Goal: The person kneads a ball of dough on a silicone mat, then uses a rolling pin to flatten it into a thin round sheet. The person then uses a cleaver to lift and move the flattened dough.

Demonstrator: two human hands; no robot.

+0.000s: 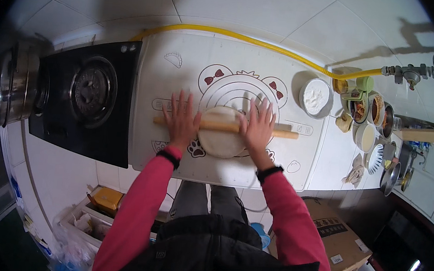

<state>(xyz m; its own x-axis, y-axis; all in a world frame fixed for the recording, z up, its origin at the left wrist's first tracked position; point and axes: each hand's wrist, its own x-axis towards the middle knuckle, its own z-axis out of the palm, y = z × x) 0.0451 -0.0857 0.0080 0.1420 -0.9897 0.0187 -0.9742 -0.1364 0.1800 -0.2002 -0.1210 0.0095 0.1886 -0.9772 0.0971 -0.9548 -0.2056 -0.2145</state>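
A thin wooden rolling pin (219,126) lies crosswise over a round, flattened sheet of dough (222,145). My left hand (181,122) is spread flat over the pin's left part, just beside the dough. Over the pin's right part, my right hand (259,127) also lies flat, fingers apart, near the dough's right edge. Neither hand's fingers wrap around the pin. Beneath everything is a white kneading mat (213,172) printed with a bear's head and rings, partly covered by the dough. A metal bowl (325,113) of white flour (315,98) stands at the mat's upper right.
On the left is a black gas stove (54,131), with a steel pot (20,85) at its far end. A yellow gas hose (231,32) runs along the tiled wall. Bowls of food, a white bowl (365,137) and a crumpled cloth (354,172) crowd the right counter. A cardboard box (333,233) stands below.
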